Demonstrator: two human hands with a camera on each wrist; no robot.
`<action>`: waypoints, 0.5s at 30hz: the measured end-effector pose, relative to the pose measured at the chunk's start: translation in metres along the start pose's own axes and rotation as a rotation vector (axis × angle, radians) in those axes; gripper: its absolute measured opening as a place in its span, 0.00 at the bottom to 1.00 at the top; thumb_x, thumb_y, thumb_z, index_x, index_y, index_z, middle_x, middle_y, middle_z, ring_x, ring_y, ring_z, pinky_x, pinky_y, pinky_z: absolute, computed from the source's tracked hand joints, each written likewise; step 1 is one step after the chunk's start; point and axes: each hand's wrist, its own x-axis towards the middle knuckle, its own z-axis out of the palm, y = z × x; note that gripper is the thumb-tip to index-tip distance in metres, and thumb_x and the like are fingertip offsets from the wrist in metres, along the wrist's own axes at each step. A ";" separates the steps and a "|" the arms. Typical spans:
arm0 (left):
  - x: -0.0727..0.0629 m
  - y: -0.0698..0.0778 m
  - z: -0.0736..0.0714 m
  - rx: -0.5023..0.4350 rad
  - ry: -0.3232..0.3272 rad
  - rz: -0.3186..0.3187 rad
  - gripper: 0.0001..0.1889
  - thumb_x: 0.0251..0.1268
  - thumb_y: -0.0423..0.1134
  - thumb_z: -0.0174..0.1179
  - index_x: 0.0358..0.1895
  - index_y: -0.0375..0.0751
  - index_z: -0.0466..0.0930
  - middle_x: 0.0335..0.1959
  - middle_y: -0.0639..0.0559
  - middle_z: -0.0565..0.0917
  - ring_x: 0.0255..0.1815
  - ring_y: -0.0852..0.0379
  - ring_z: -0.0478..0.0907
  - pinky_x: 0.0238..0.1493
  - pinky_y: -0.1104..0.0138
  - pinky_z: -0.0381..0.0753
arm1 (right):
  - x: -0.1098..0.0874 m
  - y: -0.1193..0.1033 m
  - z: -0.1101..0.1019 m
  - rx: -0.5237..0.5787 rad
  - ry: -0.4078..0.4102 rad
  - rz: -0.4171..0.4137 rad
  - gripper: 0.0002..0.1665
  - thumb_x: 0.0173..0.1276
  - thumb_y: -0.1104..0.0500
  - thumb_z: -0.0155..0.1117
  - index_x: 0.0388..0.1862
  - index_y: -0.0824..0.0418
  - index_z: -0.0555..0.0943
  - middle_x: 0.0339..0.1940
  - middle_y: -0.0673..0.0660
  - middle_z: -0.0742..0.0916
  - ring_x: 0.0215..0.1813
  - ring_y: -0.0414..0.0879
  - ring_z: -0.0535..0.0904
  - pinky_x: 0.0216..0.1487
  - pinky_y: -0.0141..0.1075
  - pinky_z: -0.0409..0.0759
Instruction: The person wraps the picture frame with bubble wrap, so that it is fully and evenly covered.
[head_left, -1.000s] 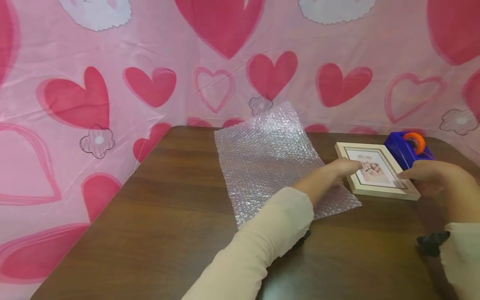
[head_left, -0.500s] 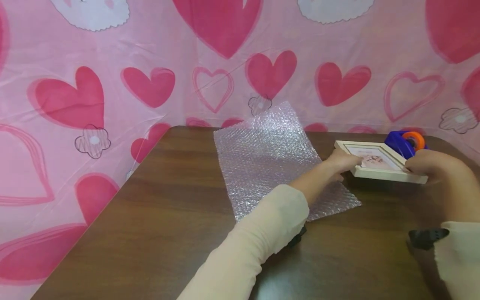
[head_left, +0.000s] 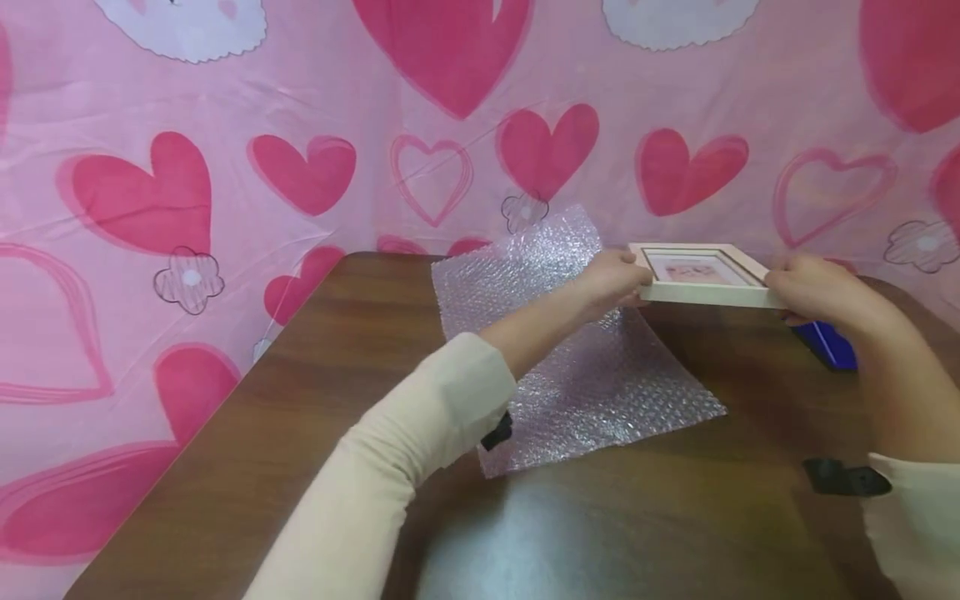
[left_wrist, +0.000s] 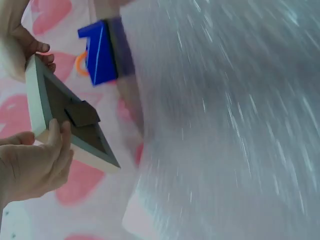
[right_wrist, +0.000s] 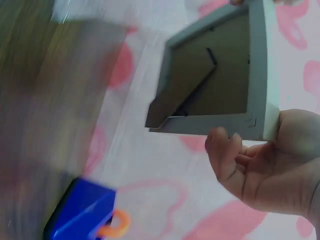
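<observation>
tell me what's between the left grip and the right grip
The picture frame lies between them, the left grip holding one side and the right grip the other; the head view shows this.

The person wears cream-coloured sleeves. The left sleeve [head_left: 360, 483] is plain, gathers into soft creases along the forearm and ends in a broad, loose cuff [head_left: 476, 375]. A small black piece [head_left: 497, 432] pokes out under it (too dark to make out in detail). The right sleeve [head_left: 915, 521] has a thin hem [head_left: 915, 462], and a black, lobed device [head_left: 847, 477] juts out at its left
</observation>
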 end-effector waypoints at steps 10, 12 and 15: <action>-0.030 0.012 -0.082 0.194 -0.054 0.058 0.30 0.58 0.21 0.49 0.67 0.29 0.58 0.63 0.36 0.67 0.53 0.46 0.76 0.48 0.70 0.77 | 0.001 -0.066 0.043 0.064 0.159 -0.072 0.29 0.72 0.54 0.36 0.45 0.84 0.68 0.29 0.67 0.75 0.33 0.59 0.72 0.32 0.44 0.69; -0.035 0.009 -0.094 0.207 -0.041 0.061 0.30 0.58 0.22 0.49 0.67 0.30 0.59 0.64 0.38 0.67 0.53 0.46 0.76 0.50 0.69 0.76 | 0.001 -0.075 0.054 0.116 0.174 -0.073 0.29 0.72 0.54 0.35 0.48 0.84 0.64 0.36 0.70 0.73 0.38 0.61 0.69 0.37 0.46 0.68; -0.040 0.005 -0.112 0.202 -0.034 0.073 0.29 0.58 0.21 0.49 0.67 0.31 0.60 0.64 0.38 0.67 0.53 0.46 0.76 0.51 0.67 0.76 | 0.003 -0.087 0.069 0.262 0.151 -0.068 0.28 0.73 0.54 0.36 0.52 0.82 0.57 0.40 0.71 0.71 0.41 0.60 0.68 0.39 0.44 0.68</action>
